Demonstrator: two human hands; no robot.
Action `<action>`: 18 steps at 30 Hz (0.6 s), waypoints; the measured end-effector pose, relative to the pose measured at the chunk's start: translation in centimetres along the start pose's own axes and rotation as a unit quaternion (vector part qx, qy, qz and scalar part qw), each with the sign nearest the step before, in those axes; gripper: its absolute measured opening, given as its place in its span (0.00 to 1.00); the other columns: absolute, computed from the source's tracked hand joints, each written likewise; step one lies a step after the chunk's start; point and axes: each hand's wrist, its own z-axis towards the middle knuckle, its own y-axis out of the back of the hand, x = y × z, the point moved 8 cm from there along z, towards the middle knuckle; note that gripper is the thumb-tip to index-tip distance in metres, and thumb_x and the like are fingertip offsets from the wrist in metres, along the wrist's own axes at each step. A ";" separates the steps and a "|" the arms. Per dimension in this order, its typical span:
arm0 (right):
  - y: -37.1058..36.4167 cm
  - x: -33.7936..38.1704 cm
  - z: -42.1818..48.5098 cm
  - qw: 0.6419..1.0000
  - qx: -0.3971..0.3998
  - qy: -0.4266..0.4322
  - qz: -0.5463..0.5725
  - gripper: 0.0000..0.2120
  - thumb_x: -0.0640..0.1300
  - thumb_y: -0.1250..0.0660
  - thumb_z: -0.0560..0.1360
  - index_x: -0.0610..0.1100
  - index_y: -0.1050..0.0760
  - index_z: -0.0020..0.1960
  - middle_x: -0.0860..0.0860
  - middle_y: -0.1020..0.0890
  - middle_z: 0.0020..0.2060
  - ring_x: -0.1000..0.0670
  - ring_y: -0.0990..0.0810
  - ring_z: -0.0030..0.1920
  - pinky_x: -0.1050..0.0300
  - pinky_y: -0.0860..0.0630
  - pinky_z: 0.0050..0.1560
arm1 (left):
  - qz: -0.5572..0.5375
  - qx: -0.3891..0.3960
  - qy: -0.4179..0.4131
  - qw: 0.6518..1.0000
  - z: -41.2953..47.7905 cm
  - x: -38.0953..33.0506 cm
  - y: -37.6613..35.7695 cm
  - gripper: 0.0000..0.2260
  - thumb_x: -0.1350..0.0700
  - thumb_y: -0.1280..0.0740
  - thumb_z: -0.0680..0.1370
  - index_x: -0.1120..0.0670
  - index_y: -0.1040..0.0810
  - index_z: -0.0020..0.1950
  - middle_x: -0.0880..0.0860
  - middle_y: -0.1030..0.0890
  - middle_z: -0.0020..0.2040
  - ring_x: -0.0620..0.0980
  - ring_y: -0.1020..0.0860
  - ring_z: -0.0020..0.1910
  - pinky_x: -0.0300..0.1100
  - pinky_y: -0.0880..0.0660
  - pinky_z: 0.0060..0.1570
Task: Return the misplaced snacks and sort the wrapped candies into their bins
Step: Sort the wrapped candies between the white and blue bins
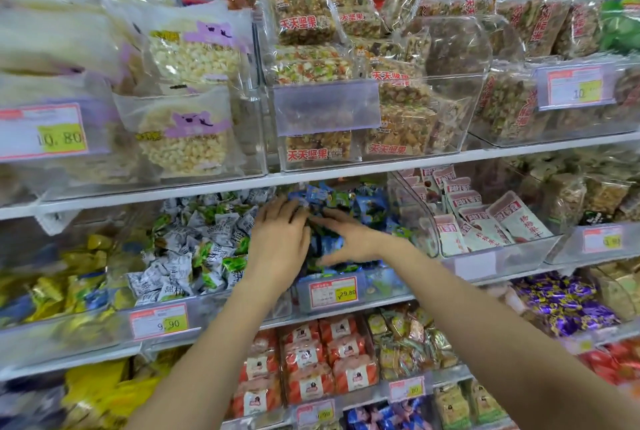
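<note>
Sorting step: left hand point(280, 235) fingers flat on blue candies point(367, 208), right hand point(349, 239) fingers spread, grasp unclear. Next — pinch out whatever doesn't belong.

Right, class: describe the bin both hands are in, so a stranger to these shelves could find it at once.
Find the nut bars with red lettering on the top row, then drop one shelf. Directly below is a clear bin of blue-wrapped candies, where the left hand and right hand rest. Its neighbours hold white-and-green candies and white-and-red packets; only this one carries the 29.80 tag.
</note>
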 end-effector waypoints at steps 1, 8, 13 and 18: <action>-0.5 0.0 1.0 0.999 0.005 -0.011 -0.036 0.46 0.63 0.29 0.68 0.58 0.52 0.77 0.52 0.54 0.77 0.43 0.53 0.77 0.41 0.43 0.74 | -0.001 0.020 -0.006 1.000 -0.5 0.4 -0.2 0.14 0.54 0.36 0.78 0.55 0.21 0.63 0.56 0.24 0.66 0.58 0.30 0.69 0.55 0.37 0.70; 2.5 -2.6 2.0 0.987 -0.093 -0.086 -0.101 0.40 0.42 0.29 0.71 0.55 0.47 0.76 0.44 0.44 0.74 0.39 0.24 0.58 0.48 0.22 0.48 | -0.022 0.088 -0.020 0.996 -1.6 1.6 -1.2 0.20 0.45 0.46 0.82 0.49 0.32 0.72 0.50 0.40 0.77 0.51 0.46 0.77 0.50 0.52 0.76; 6.1 -3.2 0.9 0.964 -0.185 -0.112 -0.154 0.30 0.42 0.36 0.74 0.58 0.39 0.73 0.48 0.37 0.74 0.42 0.34 0.71 0.43 0.31 0.65 | -0.034 0.075 -0.030 0.996 -2.2 1.8 -1.1 0.26 0.40 0.55 0.80 0.50 0.32 0.72 0.50 0.38 0.76 0.52 0.44 0.77 0.50 0.54 0.76; 3.3 3.7 2.4 0.986 -0.127 0.083 -0.064 0.24 0.52 0.36 0.76 0.54 0.33 0.72 0.51 0.37 0.74 0.46 0.39 0.74 0.45 0.40 0.72 | -0.029 0.081 -0.022 0.996 -2.4 2.0 -1.1 0.34 0.39 0.63 0.76 0.53 0.44 0.78 0.49 0.41 0.78 0.49 0.48 0.78 0.47 0.59 0.76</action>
